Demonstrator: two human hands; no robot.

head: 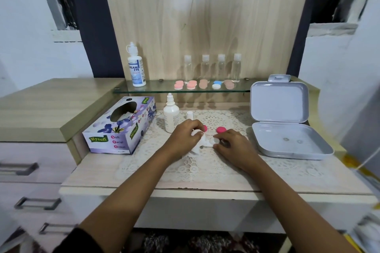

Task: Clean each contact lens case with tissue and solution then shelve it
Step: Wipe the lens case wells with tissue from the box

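Desk (92, 174), lace mat (205, 167), tissue box (121, 127)

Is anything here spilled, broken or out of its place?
Nothing looks spilled or damaged. Two pink caps lie loose on the doily, and a small white cap stands beside the bottle. That fits cleaning in progress.

"Mysoft" and "Soft Facial Tissue" on the tissue box (115, 129); "DREAM EYE" on the shelf bottle (136, 68).
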